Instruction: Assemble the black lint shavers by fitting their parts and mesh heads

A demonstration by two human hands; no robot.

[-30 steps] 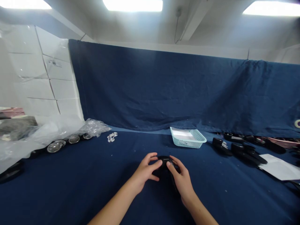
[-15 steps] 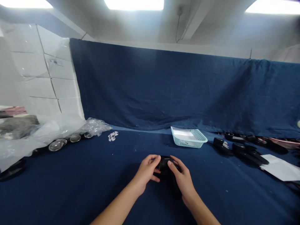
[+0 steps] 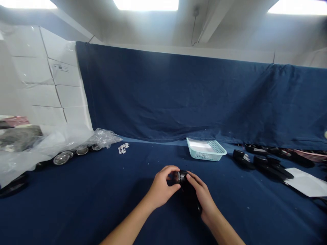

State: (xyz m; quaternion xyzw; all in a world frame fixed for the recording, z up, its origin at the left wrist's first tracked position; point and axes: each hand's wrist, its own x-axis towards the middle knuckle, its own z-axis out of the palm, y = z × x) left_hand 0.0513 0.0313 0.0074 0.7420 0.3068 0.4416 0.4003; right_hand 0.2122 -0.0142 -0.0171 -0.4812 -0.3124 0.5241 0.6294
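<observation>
A black handheld device (image 3: 189,197), with a round head and a long handle, is held above the blue cloth. My right hand (image 3: 201,192) is closed around its body, the thumb lying along the top near the head. At the head's left end, a shiny ring (image 3: 179,177) shows. My left hand (image 3: 163,185) curves around this end, its thumb below and fingers above, gripping the head. The palm side of my right hand is hidden, as is much of the handle's dark underside.
A light-blue basket (image 3: 208,156) with white sheets inside stands behind the hands. Small white pieces (image 3: 123,148) lie at the back left. Several round metal-rimmed parts (image 3: 61,159) sit beside plastic wrap (image 3: 76,137). More black devices (image 3: 268,166) and white paper (image 3: 306,182) are on the right.
The device has turned in my hands, so the shiny ring at its head now shows. My left thumb has moved from the top to below the head.
</observation>
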